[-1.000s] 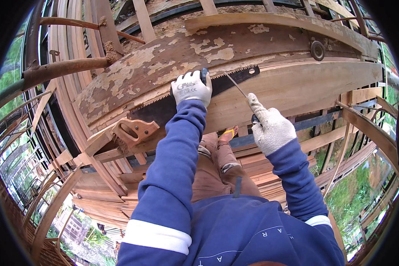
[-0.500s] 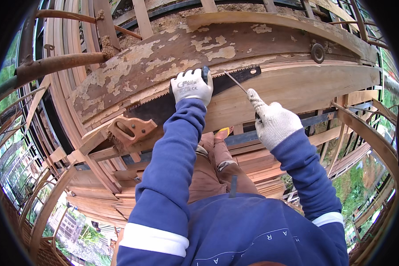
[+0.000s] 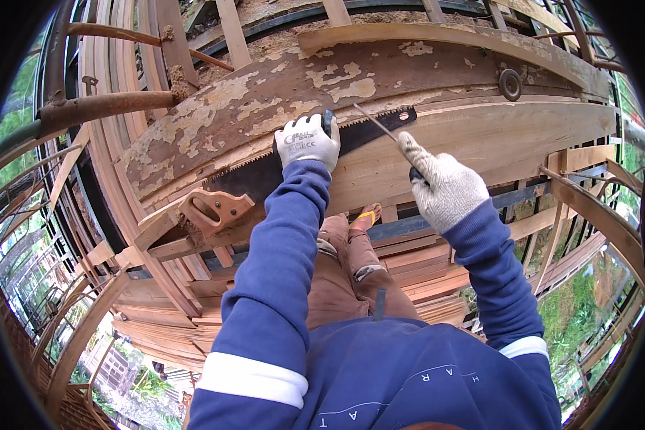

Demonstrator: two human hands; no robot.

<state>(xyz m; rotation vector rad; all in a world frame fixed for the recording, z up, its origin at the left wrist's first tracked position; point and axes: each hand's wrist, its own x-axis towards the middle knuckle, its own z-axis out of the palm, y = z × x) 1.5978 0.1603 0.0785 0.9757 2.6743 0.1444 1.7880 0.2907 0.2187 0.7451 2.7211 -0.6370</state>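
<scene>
Head view: a handsaw [image 3: 254, 179] lies over a pale plank [image 3: 480, 140], in front of the wearer. Its long axis runs aslant, from the handle [image 3: 229, 209] at lower left to the narrow, holed toe at upper right; the toothed edge faces away from the body. The blade is dark and nearly black, tapering toward the toe, and the handle is light brown wood with a closed grip opening. The gloved left hand [image 3: 307, 143] is curled over the middle of the blade, gripping it. The gloved right hand [image 3: 448, 190] is closed around a thin metal rod [image 3: 376, 123], index finger stretched along it. This rod is straight and greyish; it points up and leftward, crossing the teeth near the toe. Beyond lies a brown board [image 3: 265, 97] with pale, flaking patches.
</scene>
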